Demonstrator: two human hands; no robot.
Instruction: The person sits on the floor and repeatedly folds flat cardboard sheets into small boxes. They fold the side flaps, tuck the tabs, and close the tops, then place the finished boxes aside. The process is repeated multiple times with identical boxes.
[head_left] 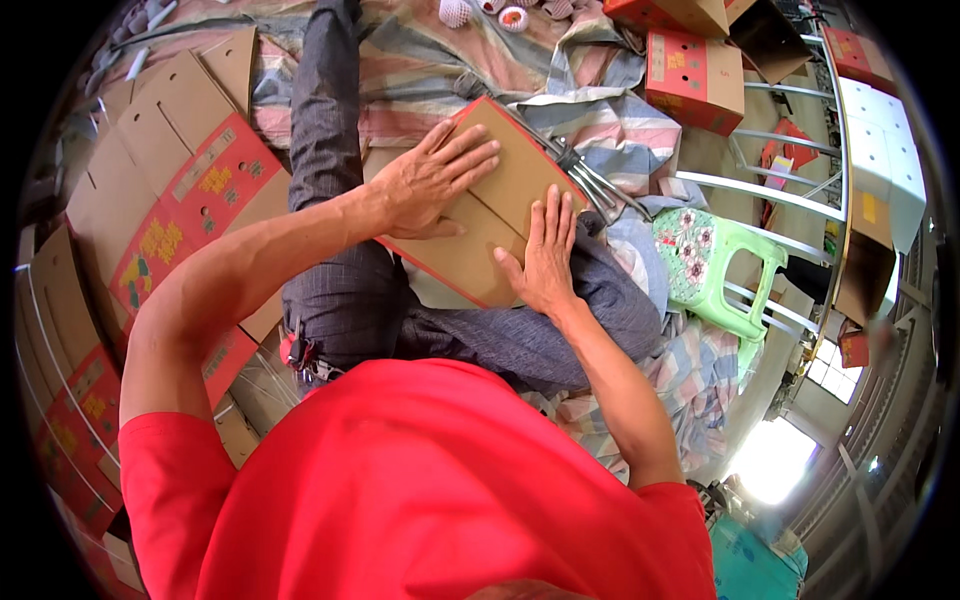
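Observation:
Between my legs sits a cardboard box with red sides, its brown flaps folded flat and meeting at a seam. My left hand lies on the far left part of the flaps, fingers stretched out. Resting on the near right flap is my right hand, palm down with its fingers extended. Neither hand grips anything. The lower sides of the box are mostly hidden by the flaps and my legs. Right beside the box lies a bundle of thin dark rods.
Flattened red-and-brown cartons are stacked at my left. A striped cloth covers the floor ahead, with fruit in foam nets at the far edge. To the right are a green plastic stool, made-up red boxes and a white metal frame.

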